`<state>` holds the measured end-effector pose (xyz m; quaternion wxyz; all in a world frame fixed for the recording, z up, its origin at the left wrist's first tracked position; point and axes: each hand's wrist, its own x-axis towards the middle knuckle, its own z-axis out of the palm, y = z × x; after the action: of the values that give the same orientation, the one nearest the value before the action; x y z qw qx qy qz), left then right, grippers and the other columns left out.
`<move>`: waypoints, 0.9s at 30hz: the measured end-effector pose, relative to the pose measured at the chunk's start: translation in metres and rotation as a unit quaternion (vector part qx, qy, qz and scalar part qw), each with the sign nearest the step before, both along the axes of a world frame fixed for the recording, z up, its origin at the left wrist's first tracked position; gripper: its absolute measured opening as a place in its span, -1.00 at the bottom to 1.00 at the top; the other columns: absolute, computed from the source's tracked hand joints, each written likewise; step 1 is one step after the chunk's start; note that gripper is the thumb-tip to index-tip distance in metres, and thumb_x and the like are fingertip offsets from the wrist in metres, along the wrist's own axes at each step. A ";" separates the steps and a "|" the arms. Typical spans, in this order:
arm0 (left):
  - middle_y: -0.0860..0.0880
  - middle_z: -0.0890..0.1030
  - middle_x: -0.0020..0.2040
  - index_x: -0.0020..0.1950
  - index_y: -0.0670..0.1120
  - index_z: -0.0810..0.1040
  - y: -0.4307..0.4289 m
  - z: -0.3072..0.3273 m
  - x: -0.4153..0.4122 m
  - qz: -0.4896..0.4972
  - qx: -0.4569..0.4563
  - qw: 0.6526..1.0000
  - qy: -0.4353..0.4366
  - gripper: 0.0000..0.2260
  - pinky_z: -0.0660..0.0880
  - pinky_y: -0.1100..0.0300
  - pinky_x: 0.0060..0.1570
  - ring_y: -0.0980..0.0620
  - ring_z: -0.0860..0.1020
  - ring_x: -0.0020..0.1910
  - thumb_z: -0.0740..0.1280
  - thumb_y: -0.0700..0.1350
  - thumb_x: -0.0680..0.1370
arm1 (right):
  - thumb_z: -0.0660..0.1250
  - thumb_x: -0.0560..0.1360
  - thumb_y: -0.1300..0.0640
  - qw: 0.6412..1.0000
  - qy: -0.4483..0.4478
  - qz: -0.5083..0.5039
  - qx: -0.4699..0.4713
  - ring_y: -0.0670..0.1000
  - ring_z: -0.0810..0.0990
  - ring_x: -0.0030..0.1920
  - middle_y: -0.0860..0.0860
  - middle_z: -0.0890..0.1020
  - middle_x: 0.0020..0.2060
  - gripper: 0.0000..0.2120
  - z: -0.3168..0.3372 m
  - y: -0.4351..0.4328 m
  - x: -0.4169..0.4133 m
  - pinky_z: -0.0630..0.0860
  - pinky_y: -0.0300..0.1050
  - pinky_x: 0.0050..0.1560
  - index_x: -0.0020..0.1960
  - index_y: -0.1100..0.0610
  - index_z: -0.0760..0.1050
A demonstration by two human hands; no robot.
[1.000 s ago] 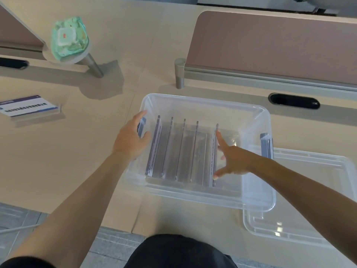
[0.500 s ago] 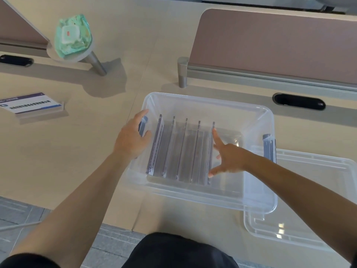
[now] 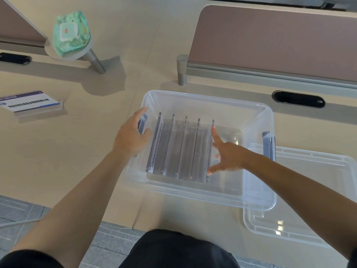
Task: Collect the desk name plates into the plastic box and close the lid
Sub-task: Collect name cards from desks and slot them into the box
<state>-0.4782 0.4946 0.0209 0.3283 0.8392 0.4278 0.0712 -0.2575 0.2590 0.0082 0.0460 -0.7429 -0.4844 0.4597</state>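
Observation:
A clear plastic box sits on the desk in front of me. Several acrylic name plates stand on edge inside it, side by side. My left hand grips the box's left rim by the grey-blue latch. My right hand is inside the box, fingers spread, with the fingertips against the rightmost plate. The clear lid lies flat on the desk to the right, partly under the box. One more name plate with a purple and white card lies on the desk at far left.
A pink divider panel with a grey rail stands behind the box. A green wipes pack rests on a round stand at back left. Cable slots are cut into the desk. The desk's front edge and grey floor are below.
My right hand has pushed the rightmost plate leftward, closing the plates' spacing. The left hand stays on the rim.

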 end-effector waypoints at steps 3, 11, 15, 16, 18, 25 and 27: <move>-0.03 0.55 0.17 0.44 0.29 0.22 0.000 0.001 0.000 -0.001 -0.001 1.000 -0.003 -0.44 0.52 -0.08 0.12 -0.08 0.56 0.00 0.32 -0.05 0.52 | 0.52 0.29 -0.30 1.000 -0.007 0.001 0.004 0.10 0.57 0.30 -0.02 0.18 0.57 0.37 -0.001 0.000 -0.001 0.45 0.05 0.36 0.40 -0.13 -0.68; -0.01 0.55 0.22 0.46 0.25 0.24 -0.004 0.004 0.001 0.002 0.009 1.000 0.002 -0.44 0.51 -0.06 0.14 -0.08 0.56 0.05 0.32 -0.05 0.52 | 0.52 0.28 -0.31 1.000 -0.010 -0.007 0.012 0.09 0.54 0.33 -0.04 0.17 0.57 0.38 -0.004 -0.002 0.000 0.43 0.04 0.37 0.41 -0.13 -0.67; 0.00 0.55 0.25 0.47 0.27 0.20 -0.005 0.010 0.001 -0.014 0.024 0.999 0.036 -0.45 0.52 -0.11 0.14 -0.11 0.54 0.10 0.28 0.06 0.51 | 0.53 0.29 -0.29 1.000 0.008 -0.018 0.021 0.11 0.53 0.34 -0.02 0.16 0.57 0.37 -0.004 -0.005 0.000 0.44 0.03 0.36 0.42 -0.14 -0.65; -0.01 0.54 0.26 0.48 0.25 0.20 -0.005 0.011 0.001 -0.017 0.037 0.998 0.051 -0.45 0.50 -0.12 0.16 -0.13 0.52 0.13 0.27 0.08 0.51 | 0.54 0.29 -0.28 0.999 0.011 -0.018 0.026 0.11 0.54 0.33 -0.02 0.16 0.57 0.37 -0.004 -0.005 0.000 0.45 0.03 0.35 0.42 -0.15 -0.65; -0.03 0.51 0.31 0.50 0.19 0.21 -0.006 0.013 0.002 -0.017 0.061 0.995 0.074 -0.45 0.44 -0.09 0.23 -0.16 0.46 0.20 0.28 0.07 0.53 | 0.53 0.29 -0.28 0.999 0.015 -0.014 0.030 0.11 0.55 0.32 -0.02 0.17 0.57 0.37 -0.004 -0.006 0.002 0.47 0.04 0.34 0.41 -0.16 -0.66; -0.17 0.49 0.25 0.46 0.13 0.28 -0.023 0.026 -0.014 0.028 0.078 0.995 0.059 -0.49 0.40 -0.11 0.21 -0.26 0.42 0.23 0.31 -0.02 0.53 | 0.30 0.42 -0.40 0.990 -0.130 0.037 0.036 0.04 0.66 -0.10 0.06 0.66 0.01 0.08 0.021 -0.002 0.003 0.61 -0.02 0.01 0.58 -0.07 -0.36; -0.13 0.48 0.27 0.42 0.11 0.36 -0.032 0.033 -0.022 0.048 0.072 0.996 0.028 -0.56 0.37 -0.06 0.26 -0.20 0.41 0.29 0.30 -0.02 0.54 | 0.18 0.49 -0.41 0.981 -0.179 0.052 0.062 0.07 0.62 0.09 -0.02 0.66 0.06 -0.21 0.042 0.003 0.002 0.54 0.02 0.11 0.57 -0.06 0.06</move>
<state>-0.5000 0.4628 0.0542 0.2512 0.8408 0.4702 0.0939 -0.2555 0.2623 0.0499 -0.0189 -0.7827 -0.5503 0.2900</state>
